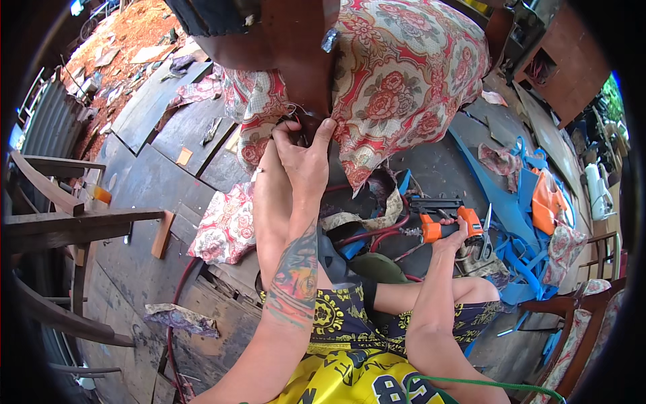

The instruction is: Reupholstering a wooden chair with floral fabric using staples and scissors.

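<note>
In front of me is a dark brown wooden chair frame (306, 77) with red-and-cream floral fabric (410, 87) draped over its seat. My left hand (303, 158) reaches up to the wooden leg, its fingers curled and its thumb pressed at the fabric's edge beside the wood. Part of that grip is hidden behind the hand. Low on the right, my right hand (457, 236) is wrapped around the handle of an orange-and-black staple gun (433, 231), which points left near the floor. Scissors (486, 237) with grey handles lie just right of it.
A red air hose (176, 303) runs across the board floor. Blue strips (518, 259) and an orange piece of material (546, 195) are heaped at right. Floral scraps (222, 225) lie at left. Wooden chair frames (87, 222) stand at far left, another (582, 316) at lower right.
</note>
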A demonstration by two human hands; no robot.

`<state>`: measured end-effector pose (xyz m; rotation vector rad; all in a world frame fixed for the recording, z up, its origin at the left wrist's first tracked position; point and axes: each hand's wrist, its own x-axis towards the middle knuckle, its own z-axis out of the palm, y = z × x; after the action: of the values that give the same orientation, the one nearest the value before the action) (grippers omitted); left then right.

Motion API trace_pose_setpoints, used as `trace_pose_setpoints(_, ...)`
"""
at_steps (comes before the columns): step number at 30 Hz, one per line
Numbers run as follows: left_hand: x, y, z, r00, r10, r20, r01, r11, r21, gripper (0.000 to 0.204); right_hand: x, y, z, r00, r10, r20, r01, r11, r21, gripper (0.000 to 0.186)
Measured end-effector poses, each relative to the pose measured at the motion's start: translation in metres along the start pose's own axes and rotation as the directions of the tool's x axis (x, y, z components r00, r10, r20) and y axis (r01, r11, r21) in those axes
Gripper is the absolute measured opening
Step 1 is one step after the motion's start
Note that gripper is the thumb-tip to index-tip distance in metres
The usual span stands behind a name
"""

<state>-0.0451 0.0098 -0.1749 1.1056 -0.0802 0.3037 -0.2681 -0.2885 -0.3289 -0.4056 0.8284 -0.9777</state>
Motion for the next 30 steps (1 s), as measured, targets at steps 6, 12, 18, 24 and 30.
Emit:
trace_pose_setpoints(6, 0.014, -0.032, -0.023, 0.995, 0.082, 0.056, -0.096, 0.928, 0.360, 0.054, 0.000, 0.006, -0.016, 0.948, 0.103, -0.300, -0.156, 0.975, -0.159, 0.037)
trace_pose_setpoints(12, 0.010, -0.020, -0.022, 0.996, 0.045, 0.083, -0.071, 0.939, 0.336, 0.057, -0.127, 0.012, 0.083, 0.786, -0.069, 0.614, 0.555, -0.356, -0.752, 0.044)
trace_pose_setpoints(18, 0.014, 0.021, -0.013, 0.986, -0.065, 0.155, 0.034, 0.980, 0.194, 0.051, -0.232, 0.080, 0.225, 0.158, -0.454, 0.877, 0.956, 0.292, -0.022, 0.010)
trace_pose_setpoints(24, 0.027, 0.025, -0.033, 0.972, -0.127, 0.198, 0.015, 0.874, 0.487, 0.053, -0.249, 0.107, 0.252, 0.802, 0.112, 0.586, 0.232, 0.846, -0.480, 0.030)
trace_pose_setpoints(30, 0.028, 0.086, -0.031, 0.900, -0.228, 0.372, -0.236, 0.464, 0.854, 0.061, -0.239, 0.098, 0.249, 0.808, 0.194, 0.556, 0.155, 0.841, -0.518, 0.034)
